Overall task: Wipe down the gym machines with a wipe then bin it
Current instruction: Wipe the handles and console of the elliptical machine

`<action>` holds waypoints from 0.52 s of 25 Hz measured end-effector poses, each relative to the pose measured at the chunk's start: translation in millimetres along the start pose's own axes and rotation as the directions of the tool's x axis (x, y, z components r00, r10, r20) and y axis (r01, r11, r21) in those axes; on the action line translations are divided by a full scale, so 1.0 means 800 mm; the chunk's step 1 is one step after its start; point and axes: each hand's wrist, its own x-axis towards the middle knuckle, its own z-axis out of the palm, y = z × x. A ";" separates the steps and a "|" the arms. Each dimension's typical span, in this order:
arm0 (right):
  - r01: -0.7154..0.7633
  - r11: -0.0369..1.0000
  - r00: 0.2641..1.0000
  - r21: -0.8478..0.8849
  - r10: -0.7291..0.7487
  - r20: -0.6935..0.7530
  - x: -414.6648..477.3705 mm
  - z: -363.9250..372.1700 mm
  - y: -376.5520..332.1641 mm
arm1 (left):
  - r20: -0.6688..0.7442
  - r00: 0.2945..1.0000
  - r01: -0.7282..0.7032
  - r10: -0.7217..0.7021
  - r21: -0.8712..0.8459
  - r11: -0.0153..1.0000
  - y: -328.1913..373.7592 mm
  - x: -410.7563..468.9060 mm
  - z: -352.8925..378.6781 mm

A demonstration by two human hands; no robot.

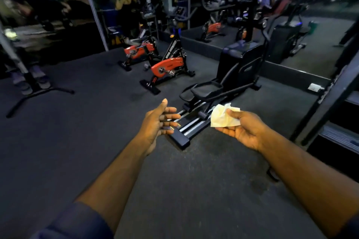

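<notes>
While the right hand (245,132) pinches the crumpled wipe (222,117), the left hand (158,122) is spread and holds nothing. Just past both hands stands a black machine (239,68). Farther off, a red bike (168,67) stands on the dark floor (87,122).

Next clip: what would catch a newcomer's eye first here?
The crumpled pale wipe pinched in the right hand, centre right, stands out against the dark floor; the left hand is open and empty beside it. Beyond them, two red-and-black exercise bikes stand left of a black elliptical trainer.
</notes>
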 end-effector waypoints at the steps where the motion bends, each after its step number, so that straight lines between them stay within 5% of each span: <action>1: 0.001 0.999 1.000 0.034 0.000 -0.023 0.040 0.015 -0.023 | 0.039 0.999 0.004 -0.004 0.009 1.000 0.014 0.056 -0.004; 7: 0.134 0.971 0.991 0.199 -0.126 -0.048 0.203 0.050 -0.170 | 0.263 0.964 -0.043 0.020 0.080 0.996 0.121 0.352 0.058; 13: 0.281 0.960 0.951 0.001 -0.278 -0.137 0.390 -0.014 -0.325 | 0.453 0.879 -0.210 0.150 0.084 0.974 0.200 0.619 0.202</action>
